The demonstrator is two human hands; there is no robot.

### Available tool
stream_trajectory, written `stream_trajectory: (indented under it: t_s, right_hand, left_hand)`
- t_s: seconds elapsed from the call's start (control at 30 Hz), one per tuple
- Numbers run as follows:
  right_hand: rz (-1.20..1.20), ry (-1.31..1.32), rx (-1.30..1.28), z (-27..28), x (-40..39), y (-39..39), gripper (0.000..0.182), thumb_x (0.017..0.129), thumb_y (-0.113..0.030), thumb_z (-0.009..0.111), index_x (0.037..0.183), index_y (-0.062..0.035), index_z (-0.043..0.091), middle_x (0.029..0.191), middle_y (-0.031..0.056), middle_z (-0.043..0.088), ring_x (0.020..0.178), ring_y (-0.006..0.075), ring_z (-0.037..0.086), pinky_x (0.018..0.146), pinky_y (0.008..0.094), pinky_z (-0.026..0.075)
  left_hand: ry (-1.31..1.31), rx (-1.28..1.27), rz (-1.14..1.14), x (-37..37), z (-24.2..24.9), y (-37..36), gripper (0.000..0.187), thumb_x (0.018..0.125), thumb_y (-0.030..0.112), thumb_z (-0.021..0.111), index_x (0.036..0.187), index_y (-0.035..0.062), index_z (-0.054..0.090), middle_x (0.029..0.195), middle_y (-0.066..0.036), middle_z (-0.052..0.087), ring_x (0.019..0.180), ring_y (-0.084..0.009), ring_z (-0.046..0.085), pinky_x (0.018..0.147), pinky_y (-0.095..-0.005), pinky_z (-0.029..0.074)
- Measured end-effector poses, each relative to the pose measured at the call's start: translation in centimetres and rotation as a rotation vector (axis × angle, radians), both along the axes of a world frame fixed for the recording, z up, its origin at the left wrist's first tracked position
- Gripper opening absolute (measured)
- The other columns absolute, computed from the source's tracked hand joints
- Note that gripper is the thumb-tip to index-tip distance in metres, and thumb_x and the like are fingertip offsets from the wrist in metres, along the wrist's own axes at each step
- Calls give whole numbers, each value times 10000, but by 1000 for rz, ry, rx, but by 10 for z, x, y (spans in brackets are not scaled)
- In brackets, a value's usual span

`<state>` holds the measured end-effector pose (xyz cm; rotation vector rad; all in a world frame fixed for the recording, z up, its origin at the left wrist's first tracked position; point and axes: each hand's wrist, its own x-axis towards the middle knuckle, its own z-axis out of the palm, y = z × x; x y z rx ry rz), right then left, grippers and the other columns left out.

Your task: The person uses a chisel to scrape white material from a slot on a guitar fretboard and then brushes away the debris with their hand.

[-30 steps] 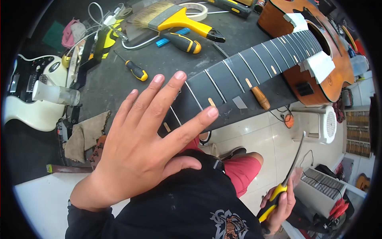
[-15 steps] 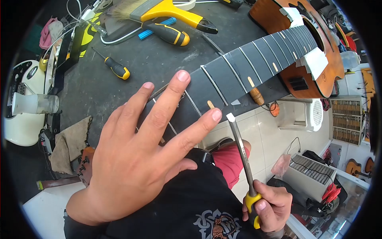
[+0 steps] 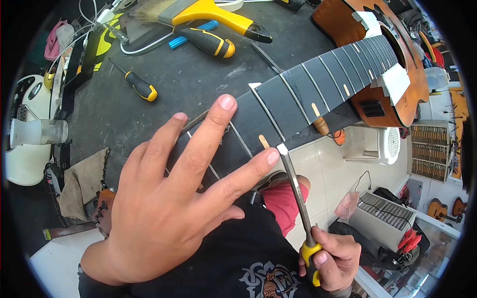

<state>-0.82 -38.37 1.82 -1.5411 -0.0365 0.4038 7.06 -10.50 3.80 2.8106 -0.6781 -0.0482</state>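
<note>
An acoustic guitar lies across the bench, its dark fretboard (image 3: 278, 102) running from lower left to upper right, with metal frets and small pale inlays. My left hand (image 3: 169, 193) is spread over the neck, fingers apart, fingertips resting on the fretboard. In my right hand (image 3: 335, 258) is a flat-blade screwdriver (image 3: 296, 191) with a yellow and black handle. Its tip points up and sits at the near end of a fret, just right of my left index finger. The guitar body (image 3: 380, 107) is orange-brown, with white tape (image 3: 395, 84) beside the fretboard's upper end.
On the dark bench lie a wide brush (image 3: 216, 17), a thick-handled screwdriver (image 3: 206, 41), a small screwdriver (image 3: 141, 87) and a brown cloth (image 3: 84, 184). A white guitar body (image 3: 30, 149) stands at left. On the right are a white stool (image 3: 390, 144) and a grey box (image 3: 385, 218).
The screwdriver tip has moved slightly left, up against the fret end at the fretboard's near edge. My left hand stays spread on the neck, and the view has shifted slightly.
</note>
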Motion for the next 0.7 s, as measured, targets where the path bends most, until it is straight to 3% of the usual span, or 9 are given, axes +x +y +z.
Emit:
stream_trajectory:
  t_s: [0.33,0.4,0.5,0.7]
  right_hand:
    - [11,-20,-24,-1,4,-2,455,960,-146,592,1390,0,579,734,192,671,516,198,627,460,289,517]
    - [125,-96,1,4,15,-2,402,1010,-64,567,1387,76,558,927,159,706,638,131,614,593,235,476]
    - [111,-155,0,2,16,1,402,1010,-39,556,1397,71,550,870,139,684,577,107,571,533,238,449]
    - [123,-166,-22,3,17,0,402,1008,-39,557,1394,72,552,865,135,689,575,110,572,539,241,450]
  left_hand:
    - [-9,-3,14,0,-2,-2,620,721,428,762,1312,256,687,1550,-211,399,1150,-411,560,972,-465,486]
    - [-7,-3,18,0,-2,-2,612,723,427,761,1307,255,690,1549,-210,399,1142,-408,561,965,-462,488]
    - [-18,1,17,0,-3,-2,602,727,423,761,1302,256,693,1548,-207,402,1118,-399,561,950,-456,492]
    - [-21,-6,25,0,-3,-3,599,726,419,762,1299,257,695,1548,-200,403,1079,-382,558,924,-446,494]
